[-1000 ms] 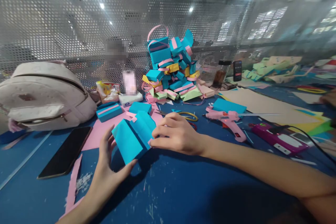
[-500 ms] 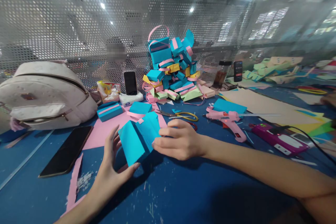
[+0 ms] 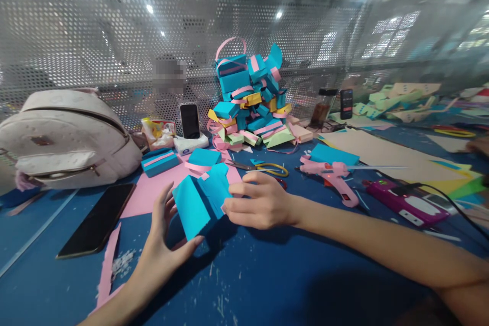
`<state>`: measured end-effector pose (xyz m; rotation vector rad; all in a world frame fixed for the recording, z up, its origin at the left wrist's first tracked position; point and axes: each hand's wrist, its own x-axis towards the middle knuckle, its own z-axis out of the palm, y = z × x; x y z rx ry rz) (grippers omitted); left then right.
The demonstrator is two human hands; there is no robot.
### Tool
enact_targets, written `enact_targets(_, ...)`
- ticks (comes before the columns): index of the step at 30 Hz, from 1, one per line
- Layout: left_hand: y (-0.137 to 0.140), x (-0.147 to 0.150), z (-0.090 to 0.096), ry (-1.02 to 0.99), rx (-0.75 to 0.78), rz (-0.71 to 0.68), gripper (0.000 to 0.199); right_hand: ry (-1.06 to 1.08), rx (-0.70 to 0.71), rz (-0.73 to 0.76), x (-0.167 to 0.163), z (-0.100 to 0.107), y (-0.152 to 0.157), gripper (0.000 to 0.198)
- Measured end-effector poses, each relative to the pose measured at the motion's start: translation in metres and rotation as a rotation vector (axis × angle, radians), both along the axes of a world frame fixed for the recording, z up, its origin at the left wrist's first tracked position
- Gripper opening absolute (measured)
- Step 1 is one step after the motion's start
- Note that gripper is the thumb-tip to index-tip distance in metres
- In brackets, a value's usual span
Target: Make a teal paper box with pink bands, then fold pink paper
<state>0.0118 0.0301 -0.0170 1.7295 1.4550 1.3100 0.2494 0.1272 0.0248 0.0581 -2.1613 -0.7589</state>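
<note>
A folded blue paper box [image 3: 194, 206] with a small pink tab is held just above the blue table, tilted. My left hand [image 3: 168, 239] grips it from the left, thumb at the lower corner and fingers behind the left side. On its right edge, my right hand [image 3: 260, 201] pinches the paper between thumb and fingers; the fingertips partly cover that edge. Behind the box, a blue paper piece with a pink strap [image 3: 204, 158] and a blue box with a pink stripe [image 3: 159, 162] lie on pink paper [image 3: 143, 196].
Scissors [image 3: 263, 167] lie beyond my right hand. A pink glue gun [image 3: 332, 175] and a magenta power bank [image 3: 407, 202] are to the right. A heap of paper bags [image 3: 248, 102] stands behind. At left are a white backpack [image 3: 69, 137] and a black phone [image 3: 97, 221].
My right hand has shifted very slightly at the right edge of the blue box. The left hand and the box have barely moved.
</note>
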Motion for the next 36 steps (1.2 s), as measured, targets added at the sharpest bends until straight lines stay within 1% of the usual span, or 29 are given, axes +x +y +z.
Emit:
enact_targets(5, 0.0029, -0.0019, -0.0026, 0.018, 0.037, 0.002, 0.093, 0.013, 0.009, -0.043, 0.002, -0.0021, 0.0025, 0.013)
enact_targets(8, 0.0055, -0.004, -0.0053, 0.027, 0.054, 0.003, 0.093, 0.02, 0.008, -0.038, 0.002, -0.0024, 0.0033, 0.01)
enact_targets(14, 0.0055, -0.0036, -0.006, 0.021, 0.055, -0.008, 0.093, -0.015, 0.007, 0.017, 0.0002, -0.0012, 0.0027, 0.016)
enact_targets(19, 0.0071, -0.0043, -0.0074, 0.015, 0.073, -0.009, 0.095, -0.006, 0.001, -0.014, 0.0008, -0.0022, 0.0036, 0.016)
enact_targets(22, 0.0083, -0.0051, -0.008, 0.004, 0.069, -0.006, 0.094, 0.032, -0.046, -0.039, 0.0019, -0.0007, 0.0048, 0.012)
enact_targets(26, 0.0071, -0.0043, -0.0063, -0.015, 0.057, 0.006, 0.094, 0.067, -0.128, -0.061, 0.0035, 0.0022, 0.0066, 0.011)
enact_targets(32, 0.0052, -0.0038, -0.0058, -0.002, 0.054, 0.025, 0.093, 0.027, -0.128, -0.036, 0.0034, 0.0002, 0.0071, 0.008)
enact_targets(34, 0.0063, -0.0048, -0.0073, -0.003, 0.06, 0.025, 0.094, 0.014, -0.173, -0.05, 0.0027, 0.0005, 0.0065, 0.005)
enact_targets(36, 0.0067, -0.005, -0.0082, 0.006, 0.072, 0.021, 0.097, 0.008, -0.25, -0.072, 0.0022, 0.0023, 0.0059, 0.015)
